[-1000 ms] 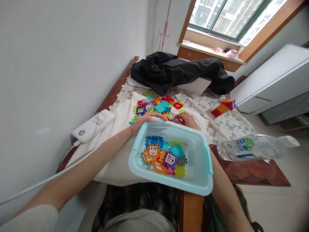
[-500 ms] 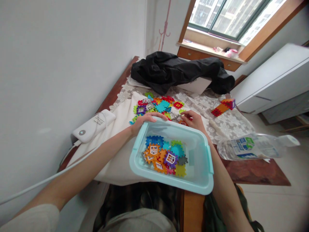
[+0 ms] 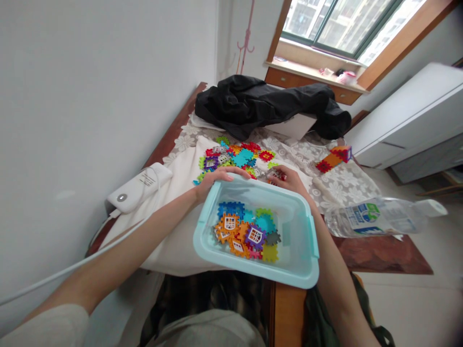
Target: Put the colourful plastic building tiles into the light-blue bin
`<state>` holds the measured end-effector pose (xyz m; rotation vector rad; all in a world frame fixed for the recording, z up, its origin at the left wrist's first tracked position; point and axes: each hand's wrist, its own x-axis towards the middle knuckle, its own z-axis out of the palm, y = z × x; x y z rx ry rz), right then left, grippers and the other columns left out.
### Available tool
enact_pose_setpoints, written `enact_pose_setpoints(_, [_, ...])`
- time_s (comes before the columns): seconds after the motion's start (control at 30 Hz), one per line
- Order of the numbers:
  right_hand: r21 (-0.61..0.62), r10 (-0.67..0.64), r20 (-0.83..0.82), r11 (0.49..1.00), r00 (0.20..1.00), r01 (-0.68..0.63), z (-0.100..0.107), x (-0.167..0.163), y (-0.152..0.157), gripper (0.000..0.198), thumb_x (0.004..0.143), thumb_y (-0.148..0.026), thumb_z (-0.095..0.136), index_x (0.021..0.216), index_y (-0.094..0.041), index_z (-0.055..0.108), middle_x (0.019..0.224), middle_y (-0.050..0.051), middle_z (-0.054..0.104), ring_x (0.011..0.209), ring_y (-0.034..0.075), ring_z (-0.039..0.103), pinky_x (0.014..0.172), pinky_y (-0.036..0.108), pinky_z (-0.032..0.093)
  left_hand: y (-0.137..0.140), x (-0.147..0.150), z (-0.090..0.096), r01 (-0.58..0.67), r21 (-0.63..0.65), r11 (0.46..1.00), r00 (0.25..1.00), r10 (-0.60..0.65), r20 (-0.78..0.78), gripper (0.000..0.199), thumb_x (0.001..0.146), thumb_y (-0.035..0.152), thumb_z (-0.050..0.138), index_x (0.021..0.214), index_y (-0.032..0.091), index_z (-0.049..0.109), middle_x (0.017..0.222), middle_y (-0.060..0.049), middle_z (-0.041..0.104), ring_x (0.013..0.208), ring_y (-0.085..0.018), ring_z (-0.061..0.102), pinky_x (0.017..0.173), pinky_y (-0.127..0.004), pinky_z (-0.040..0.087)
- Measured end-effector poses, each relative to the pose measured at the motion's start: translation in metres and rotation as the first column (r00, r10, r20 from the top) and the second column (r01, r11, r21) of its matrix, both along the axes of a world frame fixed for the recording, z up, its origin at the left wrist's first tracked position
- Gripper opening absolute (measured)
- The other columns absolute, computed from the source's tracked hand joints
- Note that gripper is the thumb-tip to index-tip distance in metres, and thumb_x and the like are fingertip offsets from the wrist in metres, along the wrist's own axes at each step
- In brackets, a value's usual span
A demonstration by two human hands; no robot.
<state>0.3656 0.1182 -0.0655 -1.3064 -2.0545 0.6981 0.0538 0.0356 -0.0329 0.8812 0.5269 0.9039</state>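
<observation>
My left hand (image 3: 223,178) is closed on the far left rim of a light-blue plastic bin (image 3: 206,250), its fingers laid over the edge. Inside the bin lie several notched building pieces: a purple one with a white window (image 3: 255,236), an orange window piece (image 3: 230,223) and a blue one (image 3: 231,210). Beyond the far rim, my right hand (image 3: 287,178) has its fingers closed on a grey notched building piece (image 3: 274,176) with a window grid. That hand partly hides the piece. Just past both hands spreads a pile of colourful notched pieces (image 3: 243,157) on white cloth.
A clear bottle (image 3: 379,217) lies at the right. Further back stands an orange and red assembled block shape (image 3: 333,159). Black clothing (image 3: 267,103) covers part of a pale flat object (image 3: 292,126). A white power strip (image 3: 141,185) with a cable is by the wall.
My right fingers have shifted slightly and a grey piece now shows in them, where an orange piece showed below them before. My left hand and the bin stay nearly still.
</observation>
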Motion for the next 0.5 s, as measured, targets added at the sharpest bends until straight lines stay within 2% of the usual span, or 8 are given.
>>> enact_pose_setpoints(0.1, [0.018,-0.081,-0.194,0.996,0.978,0.086,-0.002,0.001,0.004,0.037,0.083,-0.046,0.076,0.109,-0.021,0.074,0.099,0.007,0.076,0.090,0.025,0.069,0.085,0.040,0.057,-0.001,0.001,0.002,-0.012,0.010,1.000,1.000,0.012,-0.002,0.042,0.074,0.028,0.071,0.111,0.011,0.082,0.101,-0.014,0.080,0.084,-0.024,0.075,0.073,-0.031,0.061])
enact_pose_setpoints(0.17, [-0.020,-0.174,-0.365,0.984,0.914,0.180,-0.002,0.001,0.007,0.038,0.081,-0.048,0.079,0.108,-0.022,0.072,0.089,0.004,0.073,0.084,0.022,0.068,0.080,0.037,0.057,-0.001,0.001,0.002,-0.018,0.016,1.000,1.000,0.018,-0.006,0.042,0.073,0.029,0.072,0.110,0.011,0.083,0.101,-0.013,0.080,0.085,-0.025,0.075,0.073,-0.031,0.061])
enact_pose_setpoints(0.2, [-0.058,-0.214,-0.469,0.975,0.857,0.213,0.000,0.000,0.008,0.039,0.079,-0.049,0.082,0.105,-0.023,0.072,0.084,0.001,0.070,0.079,0.020,0.066,0.076,0.035,0.057,-0.001,0.000,0.002,-0.018,0.018,1.000,1.000,0.018,-0.010,0.042,0.073,0.029,0.072,0.110,0.011,0.083,0.102,-0.013,0.080,0.085,-0.024,0.075,0.073,-0.031,0.061])
enact_pose_setpoints(0.27, [-0.151,-0.260,-0.680,0.965,0.685,0.216,0.005,-0.002,0.008,0.038,0.073,-0.050,0.088,0.096,-0.025,0.070,0.078,-0.002,0.067,0.071,0.016,0.063,0.070,0.030,0.056,0.000,0.000,0.000,-0.015,0.019,1.000,1.000,0.015,-0.015,0.042,0.073,0.029,0.072,0.110,0.011,0.082,0.102,-0.013,0.080,0.083,-0.024,0.075,0.072,-0.030,0.060])
enact_pose_setpoints(0.33, [-0.220,-0.247,-0.821,0.969,0.514,0.113,0.012,-0.004,0.003,0.040,0.070,-0.053,0.093,0.085,-0.026,0.066,0.076,-0.004,0.065,0.069,0.014,0.063,0.071,0.028,0.058,0.001,-0.001,-0.002,-0.011,0.020,1.000,1.000,0.012,-0.015,0.043,0.073,0.029,0.071,0.111,0.011,0.082,0.103,-0.014,0.081,0.082,-0.024,0.076,0.071,-0.030,0.060])
enact_pose_setpoints(0.37, [-0.234,-0.223,-0.858,0.972,0.462,0.033,0.016,-0.004,0.000,0.043,0.071,-0.055,0.094,0.082,-0.026,0.064,0.074,-0.005,0.065,0.070,0.014,0.065,0.071,0.028,0.059,0.001,-0.002,-0.003,-0.011,0.021,1.000,1.000,0.012,-0.016,0.043,0.073,0.029,0.071,0.111,0.011,0.082,0.103,-0.014,0.081,0.082,-0.024,0.076,0.070,-0.030,0.060])
enact_pose_setpoints(0.43, [-0.242,-0.157,-0.872,0.962,0.464,-0.129,0.023,-0.004,-0.009,0.047,0.071,-0.061,0.094,0.081,-0.028,0.063,0.073,-0.004,0.066,0.073,0.017,0.068,0.070,0.030,0.060,0.002,-0.002,-0.004,-0.010,0.025,1.000,1.000,0.011,-0.020,0.045,0.073,0.030,0.071,0.112,0.010,0.082,0.104,-0.015,0.081,0.083,-0.025,0.076,0.070,-0.031,0.060])
enact_pose_setpoints(0.5, [-0.261,-0.088,-0.818,0.937,0.568,-0.231,0.027,-0.005,-0.017,0.048,0.071,-0.067,0.094,0.083,-0.028,0.068,0.076,-0.002,0.070,0.073,0.019,0.070,0.065,0.032,0.060,0.002,-0.002,-0.004,-0.013,0.035,0.999,1.000,0.014,-0.028,0.045,0.072,0.030,0.071,0.111,0.010,0.082,0.104,-0.015,0.081,0.084,-0.025,0.076,0.072,-0.031,0.060])
